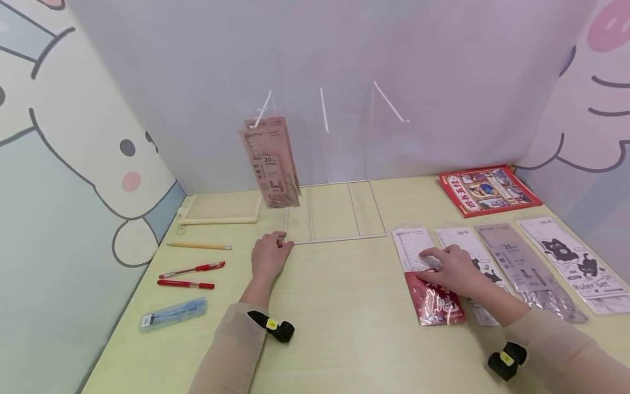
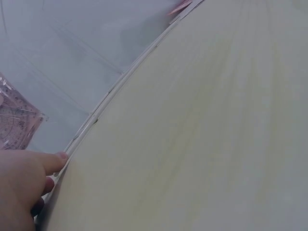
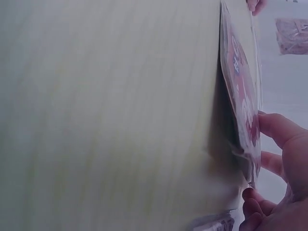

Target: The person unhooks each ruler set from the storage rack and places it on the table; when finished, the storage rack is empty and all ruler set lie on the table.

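Setting: pale yellow-green table boxed in by grey-white walls, cartoon panels at either side.
Landmark: white wire rack standing at mid-table against the back wall, three pegs angled upward, flat base frame lying on the table.
Far left of rack: blue case, two red pens, pencil and cream frame, all lying flat and well apart from both hands.
On rack, left peg: pink ruler pack hanging from its top hole, free of the table; other two pegs bare.
Left hand: palm down at the front left corner of the rack base, fingers curled onto the wire, apparently pinning the light frame so it cannot slide. Forearm straight out from the body, wrist low.
Right of rack: row of flat ruler packs side by side; red book behind them near the back wall.
Red-and-clear ruler pack: nearest the rack in that row, left long edge tipped up off the table in the right wrist view.
Right hand: laid over the pack's upper half, thumb on its face and fingers curled beneath the raised edge, clamped on it, seemingly to peel the thin sleeve off the flat surface. Forearm angled inward from the right, wrist close to the table.
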Demonstrator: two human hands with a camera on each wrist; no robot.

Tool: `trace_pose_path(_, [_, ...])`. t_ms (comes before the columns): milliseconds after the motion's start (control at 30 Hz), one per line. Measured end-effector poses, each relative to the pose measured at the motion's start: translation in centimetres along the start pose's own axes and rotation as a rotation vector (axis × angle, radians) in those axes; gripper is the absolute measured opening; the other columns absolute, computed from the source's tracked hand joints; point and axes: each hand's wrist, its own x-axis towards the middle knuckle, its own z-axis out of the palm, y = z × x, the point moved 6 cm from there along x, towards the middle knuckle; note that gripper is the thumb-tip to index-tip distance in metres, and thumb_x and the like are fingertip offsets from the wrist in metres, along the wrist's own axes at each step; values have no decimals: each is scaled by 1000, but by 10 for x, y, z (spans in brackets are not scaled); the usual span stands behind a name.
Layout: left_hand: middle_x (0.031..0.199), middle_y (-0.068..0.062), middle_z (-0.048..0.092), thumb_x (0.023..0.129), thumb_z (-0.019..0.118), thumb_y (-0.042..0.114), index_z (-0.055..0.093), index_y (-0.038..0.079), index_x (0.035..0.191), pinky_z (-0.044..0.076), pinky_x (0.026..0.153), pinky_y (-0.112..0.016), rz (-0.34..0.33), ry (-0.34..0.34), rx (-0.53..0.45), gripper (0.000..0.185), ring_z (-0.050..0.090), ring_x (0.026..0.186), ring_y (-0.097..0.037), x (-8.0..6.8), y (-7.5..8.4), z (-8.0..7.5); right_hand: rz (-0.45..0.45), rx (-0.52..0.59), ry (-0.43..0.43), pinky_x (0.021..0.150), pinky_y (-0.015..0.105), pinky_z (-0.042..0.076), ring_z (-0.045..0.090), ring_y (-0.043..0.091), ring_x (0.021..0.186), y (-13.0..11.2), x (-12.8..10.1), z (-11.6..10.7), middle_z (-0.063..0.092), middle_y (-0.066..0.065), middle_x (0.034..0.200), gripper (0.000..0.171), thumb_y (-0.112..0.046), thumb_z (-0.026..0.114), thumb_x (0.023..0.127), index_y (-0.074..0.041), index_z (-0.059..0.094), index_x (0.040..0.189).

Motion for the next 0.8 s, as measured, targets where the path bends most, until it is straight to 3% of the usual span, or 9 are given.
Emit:
trace_pose_path(267, [82, -1, 52, 88, 63, 36, 65, 13, 115, 36, 75, -40, 1, -5, 6, 36, 49, 86, -27, 1, -1, 1, -20, 1, 16, 72, 50, 37, 40, 42, 98, 0, 3, -5, 40, 31, 113, 60, -50, 70, 79, -10, 59, 123])
trace_pose_path(433, [82, -1, 53, 88, 62, 37, 64, 13, 115, 37, 75, -40, -1, -8, 6, 36, 49, 85, -27, 0, -2, 1, -34, 48, 25, 80, 61, 36, 35, 49, 110, -7, 13, -11, 34, 33, 124, 64, -53, 66, 81, -11, 55, 128])
trace_pose_path(533, [82, -1, 52, 88, 62, 37, 64, 13, 116, 37, 75, -40, -6, -13, 9, 36, 48, 86, -27, 0, -2, 2, -79, 123, 25, 82, 63, 37, 34, 48, 114, -18, 24, -10, 34, 32, 128, 63, -49, 64, 84, -12, 51, 132])
trace_pose_path(800, [83, -1, 53, 88, 63, 36, 64, 13, 115, 37, 74, -40, -9, -12, 5, 36, 49, 86, -27, 0, 0, -1, -288, 318, 17, 85, 50, 44, 48, 37, 111, -74, 69, -1, 46, 22, 127, 67, -37, 68, 86, -9, 40, 140])
